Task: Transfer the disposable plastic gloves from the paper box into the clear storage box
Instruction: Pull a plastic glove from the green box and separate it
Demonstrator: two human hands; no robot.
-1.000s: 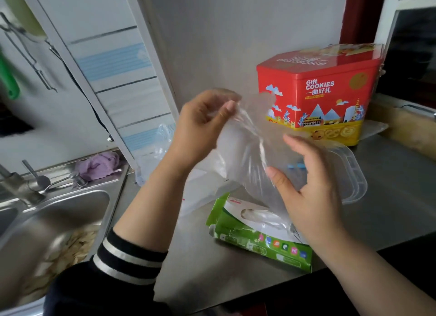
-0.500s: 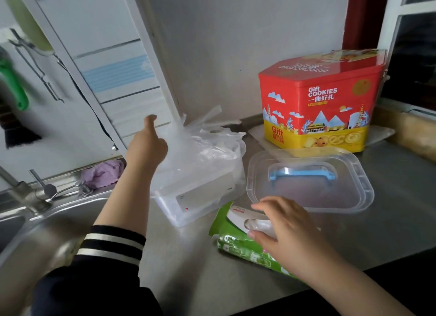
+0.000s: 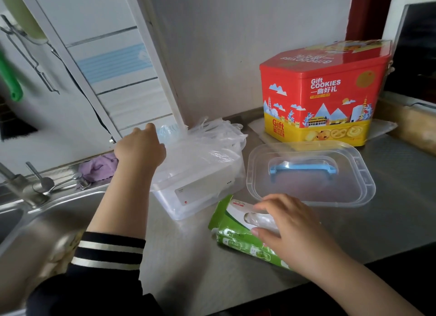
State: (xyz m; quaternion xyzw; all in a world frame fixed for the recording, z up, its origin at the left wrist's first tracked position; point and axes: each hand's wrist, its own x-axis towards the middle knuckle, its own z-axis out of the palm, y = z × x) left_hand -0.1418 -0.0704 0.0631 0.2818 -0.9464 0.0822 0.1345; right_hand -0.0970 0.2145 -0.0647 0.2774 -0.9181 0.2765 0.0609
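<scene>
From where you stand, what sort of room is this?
Most likely a home kitchen: a steel sink with a tap sits at the left, a steel countertop runs beside it, and a cookie tin stands against the wall.

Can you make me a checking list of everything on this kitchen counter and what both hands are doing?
Surface: steel counter, sink at left.
Job's things: clear box stuffed with plastic gloves; green paper box lying in front, gloves showing in its opening; clear lid off, lying beside it.
Clutter: red cookie tin; purple cloth by the tap.
Hands: left hand presses on the gloves, its fingers hidden; right hand reaches, fingers relaxed, over the paper box.
Cables: black wire down the tiled wall.
Surroundings: window frame at right.
</scene>
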